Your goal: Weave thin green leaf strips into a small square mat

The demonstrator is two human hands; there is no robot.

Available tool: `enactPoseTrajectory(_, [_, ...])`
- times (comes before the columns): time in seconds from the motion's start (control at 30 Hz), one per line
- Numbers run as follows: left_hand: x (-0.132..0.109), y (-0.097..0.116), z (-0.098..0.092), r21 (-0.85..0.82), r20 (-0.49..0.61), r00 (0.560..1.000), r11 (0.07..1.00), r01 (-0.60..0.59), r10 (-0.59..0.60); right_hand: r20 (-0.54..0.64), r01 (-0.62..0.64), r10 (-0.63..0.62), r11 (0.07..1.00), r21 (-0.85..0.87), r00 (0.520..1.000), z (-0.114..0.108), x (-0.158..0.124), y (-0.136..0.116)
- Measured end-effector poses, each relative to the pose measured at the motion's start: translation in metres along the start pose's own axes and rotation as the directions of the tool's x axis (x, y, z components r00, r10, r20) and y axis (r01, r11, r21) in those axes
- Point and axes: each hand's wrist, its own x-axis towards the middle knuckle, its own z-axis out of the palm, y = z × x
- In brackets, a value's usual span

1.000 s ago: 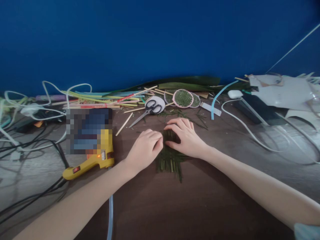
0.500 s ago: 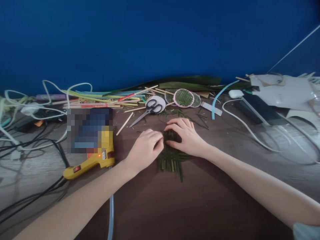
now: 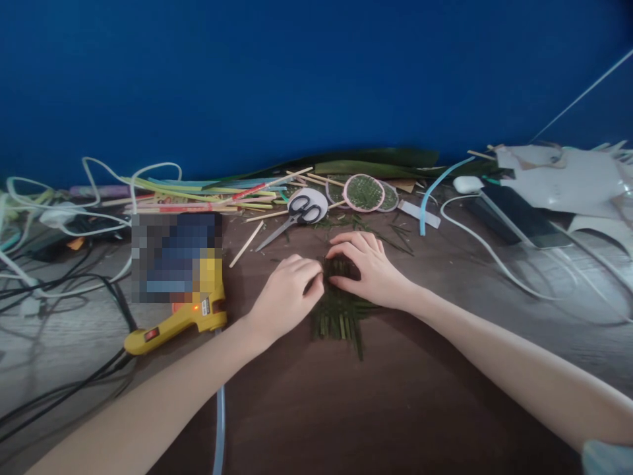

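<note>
The person's left arm (image 3: 163, 396) and right arm (image 3: 509, 356) are slanting inward. The left hand (image 3: 287, 290) is holding its fingers curled; the right hand (image 3: 370, 270) is arching beside it, palm down, thumb and fingertips standing apart.

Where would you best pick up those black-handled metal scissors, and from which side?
Take the black-handled metal scissors by their finger loops, probably with the right hand coming from the right: the loops lie over a white round piece and the blades point to the near left.
</note>
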Motion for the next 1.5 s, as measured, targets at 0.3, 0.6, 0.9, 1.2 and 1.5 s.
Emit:
enactPoseTrajectory(0.3, [0.001,0.0003,-0.0016,-0.029,-0.011,1.0,0.999,0.014,-0.015,-0.059,0.042,-0.035,0.993,0.111,0.998,-0.0044,-0.0015,0.0005])
enactPoseTrajectory(0.6, [0.0009,-0.0002,-0.0015,-0.034,-0.01,1.0,0.999,0.013,-0.014,-0.017,0.037,-0.036,0.997,0.066,0.999,-0.001,-0.0008,0.0006])
enactPoseTrajectory(0.9, [0.001,-0.0005,-0.001,-0.042,-0.002,1.0,0.999,0.016,-0.017,0.01,0.03,-0.03,1.0,-0.007,1.0,0.0017,-0.0011,-0.0001])
enactPoseTrajectory(1.2, [0.0011,-0.0008,0.0002,-0.029,-0.006,1.0,1.0,0.011,-0.011,-0.003,0.043,-0.043,0.999,-0.003,0.999,0.0018,-0.0012,-0.0001])
enactPoseTrajectory(1.5, [0.0019,-0.0014,0.0002,-0.035,-0.021,1.0,0.999,0.008,-0.009,-0.03,0.008,-0.008,1.0,-0.001,1.0,0.0045,0.0003,0.0011])
